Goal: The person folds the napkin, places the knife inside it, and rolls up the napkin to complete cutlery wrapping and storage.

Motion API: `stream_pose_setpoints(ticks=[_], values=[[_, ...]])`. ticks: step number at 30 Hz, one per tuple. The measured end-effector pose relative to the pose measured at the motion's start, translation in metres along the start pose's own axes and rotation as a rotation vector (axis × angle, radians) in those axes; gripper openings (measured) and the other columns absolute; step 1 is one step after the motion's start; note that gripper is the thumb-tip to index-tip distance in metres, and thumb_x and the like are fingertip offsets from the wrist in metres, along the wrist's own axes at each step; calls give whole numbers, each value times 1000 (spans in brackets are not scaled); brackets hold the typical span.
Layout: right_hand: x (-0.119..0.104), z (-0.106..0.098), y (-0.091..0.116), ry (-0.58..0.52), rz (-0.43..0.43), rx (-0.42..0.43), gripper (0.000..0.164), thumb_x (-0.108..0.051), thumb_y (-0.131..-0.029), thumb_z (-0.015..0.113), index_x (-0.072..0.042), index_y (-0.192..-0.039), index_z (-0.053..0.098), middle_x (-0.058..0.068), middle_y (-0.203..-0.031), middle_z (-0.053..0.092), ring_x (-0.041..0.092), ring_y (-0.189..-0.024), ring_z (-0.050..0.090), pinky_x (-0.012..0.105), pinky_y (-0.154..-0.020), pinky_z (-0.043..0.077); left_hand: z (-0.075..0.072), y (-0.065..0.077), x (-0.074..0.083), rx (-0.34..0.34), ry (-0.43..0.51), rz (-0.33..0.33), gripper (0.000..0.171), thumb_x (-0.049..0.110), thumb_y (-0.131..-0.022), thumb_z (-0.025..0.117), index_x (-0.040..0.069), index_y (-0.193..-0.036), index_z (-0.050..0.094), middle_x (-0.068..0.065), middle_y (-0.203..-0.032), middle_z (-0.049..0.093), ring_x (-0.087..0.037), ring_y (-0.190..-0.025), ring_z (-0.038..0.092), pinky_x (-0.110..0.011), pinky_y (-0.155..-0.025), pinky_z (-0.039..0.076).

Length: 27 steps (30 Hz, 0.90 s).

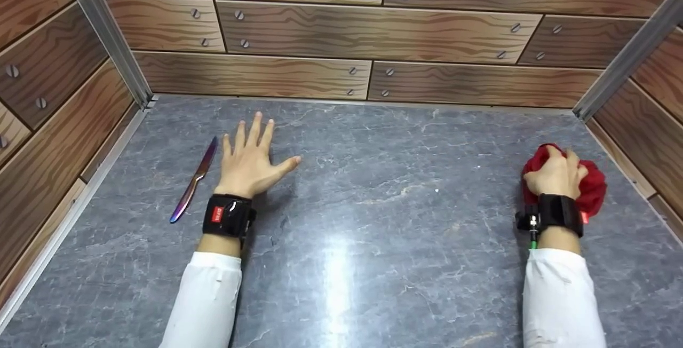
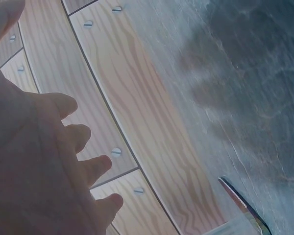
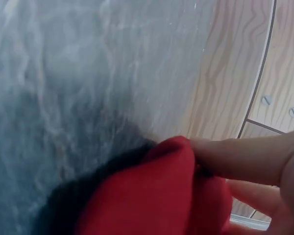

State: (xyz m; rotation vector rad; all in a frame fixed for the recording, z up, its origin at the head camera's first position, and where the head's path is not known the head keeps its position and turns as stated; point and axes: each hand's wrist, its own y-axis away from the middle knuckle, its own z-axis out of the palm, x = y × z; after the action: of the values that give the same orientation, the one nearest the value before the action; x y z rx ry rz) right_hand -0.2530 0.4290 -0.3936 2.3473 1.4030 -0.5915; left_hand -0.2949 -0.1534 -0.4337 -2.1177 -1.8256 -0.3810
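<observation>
On the right side of the table, my right hand (image 1: 556,176) grips a crumpled red cloth (image 1: 592,190). In the right wrist view the thumb and fingers pinch folds of the red cloth (image 3: 142,196), and a dark shadow lies beside it. My left hand (image 1: 248,169) is over the left part of the table, palm down, fingers straight and spread, holding nothing. Just left of it lies a knife (image 1: 195,180) with a shiny purple-blue finish, its tip toward the back. Part of that knife (image 2: 242,205) shows at the lower right of the left wrist view.
The grey marbled table (image 1: 373,193) is bounded by wood-patterned walls (image 1: 341,33) at the back and both sides. Metal posts (image 1: 114,38) stand in the back corners. A bright light reflection falls on the table near the front middle.
</observation>
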Motion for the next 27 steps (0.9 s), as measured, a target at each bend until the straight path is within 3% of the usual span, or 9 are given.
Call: stream_pose_setpoints(ticks=[4,11,15,19,23,27], values=[[3,2,-5,36,-4,-45,92,-6,-97,63,-1,-182,27,43,-187,9,72,-169,10,90,-128,40,-2,1,1,-6,0,-5,128,97,-96,58,19,-190,18,-9,-200,-1,-51,-185,-2,-79,-146,-6],[6,-1,-9,81,-33,-107,84,-10,-98,62,-2,-177,36,50,-177,21,75,-163,16,91,-125,42,8,-10,-11,18,10,-5,128,103,-96,48,24,-190,13,-4,-200,-7,-46,-186,-5,-76,-146,-9],[4,-4,-6,87,-67,-113,80,-10,-97,64,-1,-173,42,51,-175,28,78,-160,23,87,-124,42,-10,4,8,-3,15,-5,125,95,-99,54,19,-190,16,-9,-200,-4,-50,-186,-3,-78,-146,-6],[-2,-6,1,84,-119,-65,71,-10,-96,67,0,-165,53,51,-170,42,76,-156,38,83,-123,45,-34,24,33,-39,18,0,114,78,-106,61,13,-189,17,-14,-200,0,-53,-185,0,-77,-147,-4],[-14,-2,10,60,-215,36,60,-9,-96,67,3,-155,64,49,-156,59,72,-142,56,78,-115,51,-39,32,44,-55,15,21,109,71,-109,61,11,-189,16,-15,-200,0,-52,-185,0,-76,-147,-4],[-39,6,20,-5,-330,132,55,-7,-93,69,3,-147,70,45,-144,70,68,-130,65,72,-108,53,-38,32,48,-55,24,55,106,66,-110,63,11,-188,18,-14,-200,0,-51,-185,0,-74,-148,-5]])
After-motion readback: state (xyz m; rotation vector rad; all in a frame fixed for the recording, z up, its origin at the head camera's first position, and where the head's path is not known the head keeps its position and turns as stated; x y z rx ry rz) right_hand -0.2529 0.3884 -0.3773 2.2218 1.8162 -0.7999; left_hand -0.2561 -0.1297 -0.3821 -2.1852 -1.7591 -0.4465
